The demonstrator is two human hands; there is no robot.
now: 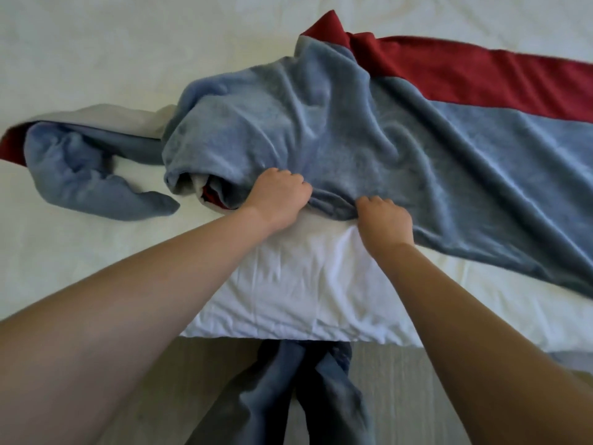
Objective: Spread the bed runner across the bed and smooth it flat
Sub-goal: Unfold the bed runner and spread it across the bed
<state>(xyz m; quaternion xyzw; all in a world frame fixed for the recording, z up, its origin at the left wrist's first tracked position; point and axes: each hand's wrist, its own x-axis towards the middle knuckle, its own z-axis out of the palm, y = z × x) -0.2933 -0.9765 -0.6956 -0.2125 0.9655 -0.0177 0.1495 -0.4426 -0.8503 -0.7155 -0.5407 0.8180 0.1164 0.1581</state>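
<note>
Blue-grey plush fabric, edged with a broad red band, lies rumpled across a white bed [80, 252] as a person leans over the near edge of the mattress with both bare arms extended. The bed runner [369, 123] stretches flat toward the right, its red band [497, 78] running along the far side, while the left portion is bunched into heavy folds. A twisted tail of the same cloth [86, 175] trails off to the left, showing a pale lining and a sliver of red at its far end. The left hand [279, 195] is clenched on a gathered fold at the runner's near edge, just beside an opening in the bundle where red and pale inner layers show. The right hand [383, 220] is closed on the same near hem, fingers curled into the fabric, close beside the left hand. Below both hands a wrinkled stretch of white sheet [288, 284] lies uncovered, reaching to the edge of the mattress. Beneath that edge the person's legs in dark blue trousers [288, 396] stand on a pale, wood-patterned floor [394, 396].
</note>
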